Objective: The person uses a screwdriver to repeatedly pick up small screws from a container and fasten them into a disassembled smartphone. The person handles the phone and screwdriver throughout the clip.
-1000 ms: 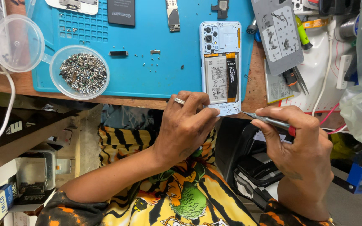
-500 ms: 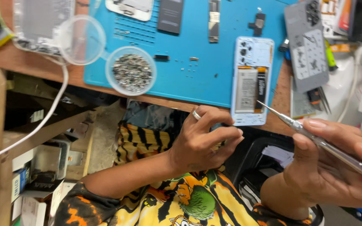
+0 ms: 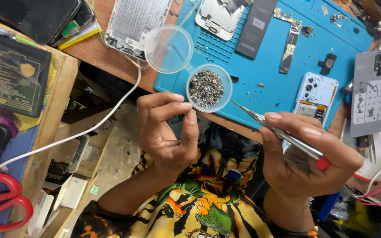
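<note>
My right hand point(image 3: 305, 154) grips a thin metal screwdriver point(image 3: 278, 132) with a red end cap, its tip pointing toward a small clear dish of tiny screws point(image 3: 208, 88) at the near edge of the blue work mat point(image 3: 287, 92). My left hand point(image 3: 166, 132) is raised just below that dish, thumb and forefinger pinched together; whether something tiny sits between them I cannot tell. An opened light-blue phone point(image 3: 314, 99) with its battery exposed lies on the mat, partly hidden behind my right hand.
A clear lid point(image 3: 168, 48) lies next to the dish. Phone boards, a black battery point(image 3: 256, 26) and a grey back cover point(image 3: 369, 92) lie around the mat. A white cable point(image 3: 89, 130) hangs off the bench. Red-handled scissors point(image 3: 1, 200) rest at lower left.
My view swung left, away from the opened phone toward the screw dish. My left hand left the phone's edge and rose to the dish; the right hand brought the screwdriver across with it.
</note>
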